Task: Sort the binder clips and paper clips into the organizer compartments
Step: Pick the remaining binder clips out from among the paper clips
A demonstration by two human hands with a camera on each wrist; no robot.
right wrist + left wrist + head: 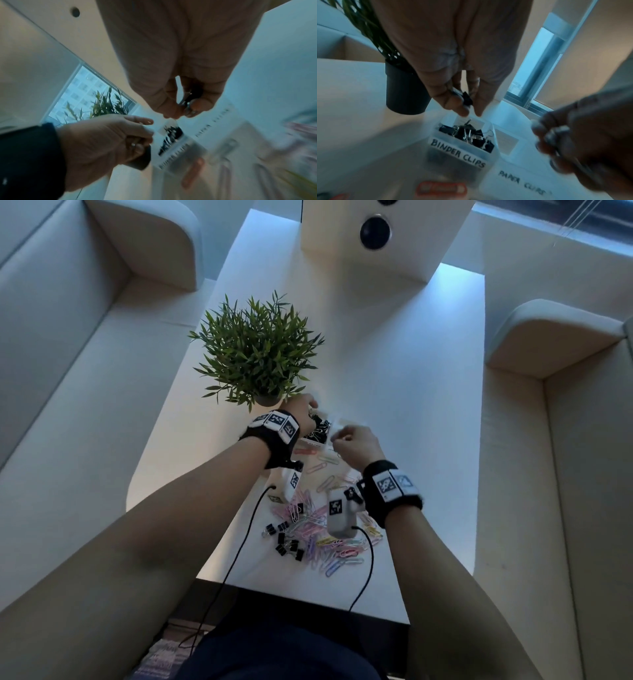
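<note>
Both hands above the organizer, each holding clips

The left hand (453, 75) pinches a black binder clip (467, 99) in its fingers over the compartment labelled BINDER CLIPS (462, 136). The right hand (180, 81) has its fingers clamped on small metal clips (187, 100). Loose paper clips (329, 539) lie on the bench (411, 405).

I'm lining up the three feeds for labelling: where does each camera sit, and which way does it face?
Head: on the head, facing down at the table; both forearms show.
Left wrist: along the left hand, which pinches a binder clip above the organizer.
Right wrist: along the right hand, leftward.
Shared: both wrist views show both hands.
</note>
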